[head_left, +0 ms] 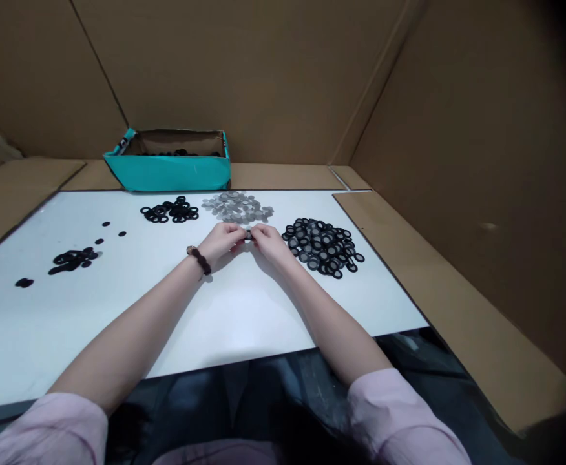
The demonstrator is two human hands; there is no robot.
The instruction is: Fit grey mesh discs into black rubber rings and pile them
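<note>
My left hand [221, 241] and my right hand [270, 241] meet over the white tabletop, fingers pinched. Between their fingertips is a small black ring with a grey centre [249, 235], partly covered by the fingers. Just beyond the hands lies a spread of thin grey discs [237, 208]. To their left is a pile of black rings [170, 211]. Close to my right hand sits a large heap of black rings with grey centres [322, 247].
Small black pieces [74, 259] lie in a cluster at the left, with a few scattered singles around. A turquoise box [176, 173] holding dark pieces stands at the back. Cardboard walls [273, 77] enclose the white table [244, 310] behind and on the right.
</note>
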